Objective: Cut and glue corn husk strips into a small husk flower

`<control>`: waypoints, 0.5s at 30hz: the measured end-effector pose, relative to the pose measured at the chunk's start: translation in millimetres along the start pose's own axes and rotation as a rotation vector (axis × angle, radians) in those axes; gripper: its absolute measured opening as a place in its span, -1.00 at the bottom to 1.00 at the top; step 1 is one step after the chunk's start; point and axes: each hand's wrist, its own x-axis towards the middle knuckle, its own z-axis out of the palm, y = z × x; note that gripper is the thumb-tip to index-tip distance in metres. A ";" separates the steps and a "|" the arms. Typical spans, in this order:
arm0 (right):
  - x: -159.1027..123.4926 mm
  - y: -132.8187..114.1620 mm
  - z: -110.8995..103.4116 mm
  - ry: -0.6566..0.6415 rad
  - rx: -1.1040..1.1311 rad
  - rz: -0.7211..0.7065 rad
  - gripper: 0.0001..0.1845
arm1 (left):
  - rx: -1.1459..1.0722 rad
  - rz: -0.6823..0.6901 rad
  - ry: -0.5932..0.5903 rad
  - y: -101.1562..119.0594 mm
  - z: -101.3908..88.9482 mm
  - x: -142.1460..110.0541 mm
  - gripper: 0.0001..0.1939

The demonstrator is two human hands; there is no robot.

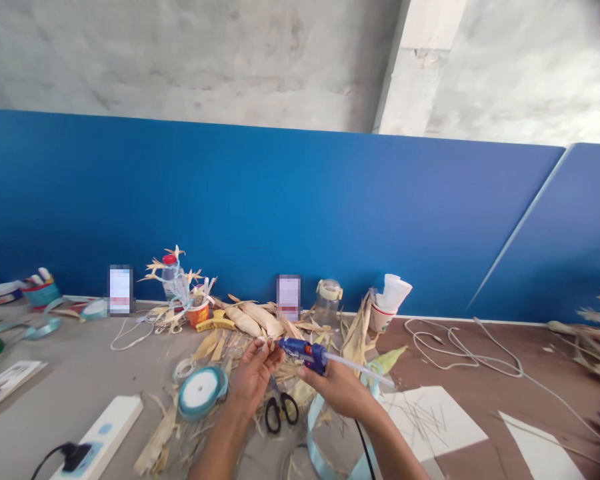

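Observation:
My right hand (337, 383) is wrapped round a blue glue gun (303, 352), with a long clear glue stick (363, 369) poking out of its back end. The gun's nozzle points left, at the fingertips of my left hand (254, 370). Those fingers are pinched together on a small pale piece, too small to make out. Below the hands, black-handled scissors (281, 412) lie among dry corn husk scraps. A roll of teal ribbon (200, 393) sits left of my left wrist, and a loop of light blue ribbon (316, 433) lies under my right forearm.
Corn husks (253, 319) are piled along the blue partition (280, 213), near a clear jar (329, 300) and a paper cup (380, 317). A power strip (113, 420) lies front left. Thin wires rest on white paper (437, 420) at right, beside a white cable (460, 363).

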 end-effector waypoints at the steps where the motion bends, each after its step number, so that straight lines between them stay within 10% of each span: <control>1: 0.1 0.3 0.5 0.002 -0.003 -0.007 -0.61 | 0.002 0.005 0.002 -0.1 0.1 0.1 -0.74; 15: 1.7 2.8 2.8 0.011 -0.004 -0.009 -0.60 | 0.024 0.004 0.023 0.1 1.5 0.4 -0.77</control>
